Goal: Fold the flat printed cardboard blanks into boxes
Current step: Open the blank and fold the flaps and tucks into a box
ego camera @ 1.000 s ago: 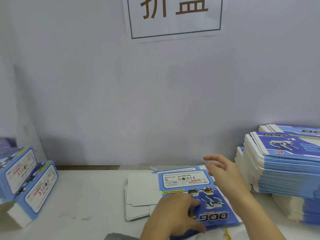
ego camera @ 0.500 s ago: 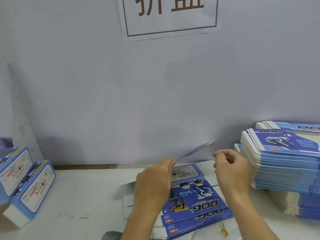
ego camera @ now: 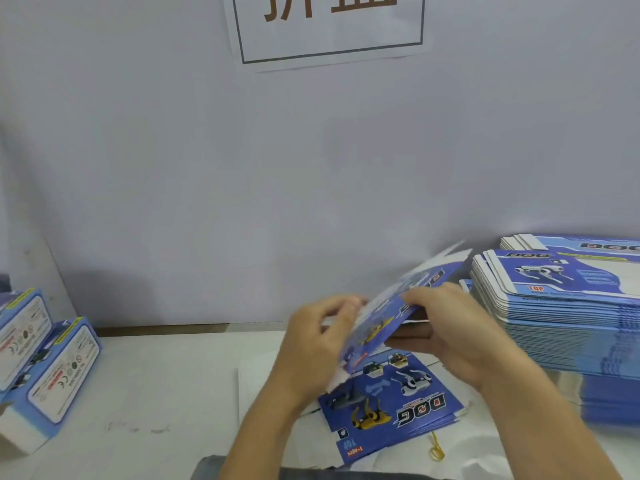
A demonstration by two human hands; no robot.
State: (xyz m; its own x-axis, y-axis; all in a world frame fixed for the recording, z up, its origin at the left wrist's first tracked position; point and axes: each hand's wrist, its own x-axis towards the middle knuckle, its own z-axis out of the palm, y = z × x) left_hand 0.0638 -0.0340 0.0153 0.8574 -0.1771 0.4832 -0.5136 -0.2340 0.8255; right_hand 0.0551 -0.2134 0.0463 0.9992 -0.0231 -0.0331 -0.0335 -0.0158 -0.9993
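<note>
- Cardboard blank [ego camera: 398, 306], blue with toy dog pictures, is up in the air above the middle of the counter [ego camera: 156, 382]. It tilts, with its far end pointing up toward 2 o'clock.
- The left hand [ego camera: 318, 344] holds the blank's near left edge. Its fingers curl round that edge, so its grip is closed on the blank.
- The right hand [ego camera: 457, 337] holds the blank from the right side, at 3 o'clock from the left hand. The thumb lies on the printed top and the fingers curl under it, so this grip is closed on the blank too.
- The blank looks a bit opened up. A dark gap shows under the top sheet, next to the right thumb.
- A small pile of flat blanks [ego camera: 391, 407] lies on the counter just under the hands, at 6 o'clock from the held one. The word DOG shows on the top sheet.
- A tall stack of blanks [ego camera: 568, 306] sits at 3 o'clock, close to the right hand.
- Two folded boxes [ego camera: 52, 372] stand far off at 9 o'clock, leaning on each other.
- A yellow rubber band [ego camera: 436, 450] lies at the near edge of the small pile.
- A paper sign [ego camera: 329, 29] with big brown writing hangs on the grey wall [ego camera: 207, 185] at 12 o'clock.
</note>
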